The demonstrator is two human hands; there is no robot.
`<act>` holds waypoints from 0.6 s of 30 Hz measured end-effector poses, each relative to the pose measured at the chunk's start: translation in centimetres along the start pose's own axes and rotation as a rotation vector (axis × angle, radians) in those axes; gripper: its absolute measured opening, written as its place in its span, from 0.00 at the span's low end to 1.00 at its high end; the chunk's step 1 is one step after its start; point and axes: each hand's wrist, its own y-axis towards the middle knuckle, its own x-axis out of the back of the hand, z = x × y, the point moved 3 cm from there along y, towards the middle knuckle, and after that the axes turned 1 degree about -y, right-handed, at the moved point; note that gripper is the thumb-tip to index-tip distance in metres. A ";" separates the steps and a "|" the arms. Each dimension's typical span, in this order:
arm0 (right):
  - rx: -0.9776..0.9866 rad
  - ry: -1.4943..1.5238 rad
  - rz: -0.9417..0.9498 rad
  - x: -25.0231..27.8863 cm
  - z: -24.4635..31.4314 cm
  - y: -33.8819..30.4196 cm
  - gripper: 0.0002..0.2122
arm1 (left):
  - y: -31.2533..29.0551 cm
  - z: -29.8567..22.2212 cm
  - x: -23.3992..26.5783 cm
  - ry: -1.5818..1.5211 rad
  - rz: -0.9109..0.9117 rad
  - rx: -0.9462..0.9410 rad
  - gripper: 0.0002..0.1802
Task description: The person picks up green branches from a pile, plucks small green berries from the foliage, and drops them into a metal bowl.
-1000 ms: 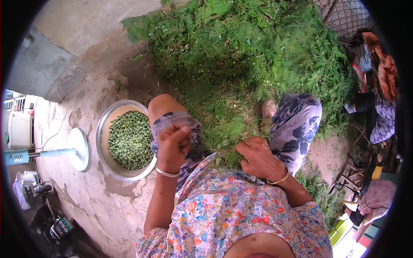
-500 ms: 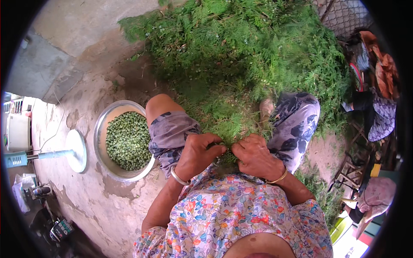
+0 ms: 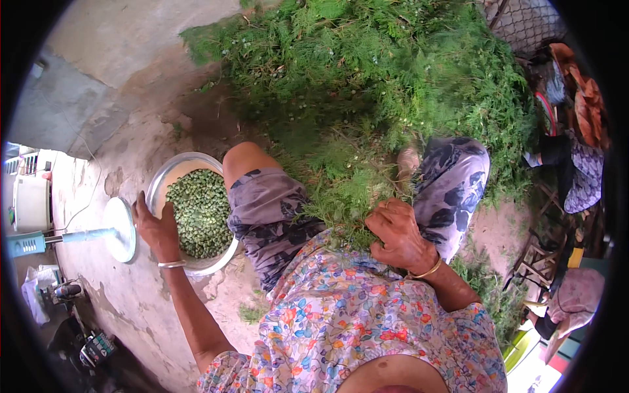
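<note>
Green overload, honestly: holding a feathery sprig [image 3: 347, 213] in the right grip [image 3: 401, 237], curled tight round its stems, right down by the hem of a floral shirt [image 3: 354, 314]. Got the left grip [image 3: 157, 228] let go and spread out over the left side of a shiny metal basin [image 3: 196, 156]; can't tell if touching the rim or just above it. Just right of the left grip, see loads of small round green cones [image 3: 204, 213] sitting in that basin. Wearing a white bangle [image 3: 172, 264] just behind the left grip and a gold bangle [image 3: 429, 268] behind the right one. Between the two, note a knee in greyish patterned trousers [image 3: 265, 203]. Out beyond the right grip, look at a huge heap of leafy branches [image 3: 380, 72]. Just left of the left grip, spot a pale blue stand [image 3: 121, 229] with a round base on worn flooring [image 3: 124, 308].
</note>
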 end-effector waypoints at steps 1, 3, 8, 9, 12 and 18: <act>0.010 -0.009 -0.007 -0.1 0.1 0.0 0.15 | -0.3 0.4 -0.1 -0.098 0.107 0.160 0.17; 0.021 -0.016 -0.010 -0.1 0.4 0.1 0.15 | -2.0 -1.1 -0.7 -0.507 0.370 0.437 0.14; 0.089 0.132 -0.105 0.5 0.6 0.3 0.16 | -8.0 -12.9 -2.7 -1.217 1.062 0.458 0.10; 0.088 0.128 -0.100 0.5 0.6 0.4 0.16 | -9.0 -15.0 -2.7 -1.355 1.193 0.517 0.13; 0.058 0.174 -0.054 0.4 0.5 0.4 0.16 | -9.6 -19.1 -2.6 -1.718 1.269 0.665 0.18; 0.029 0.205 -0.095 0.3 0.3 -0.1 0.15 | -8.6 -20.8 -2.6 -2.142 0.973 0.787 0.25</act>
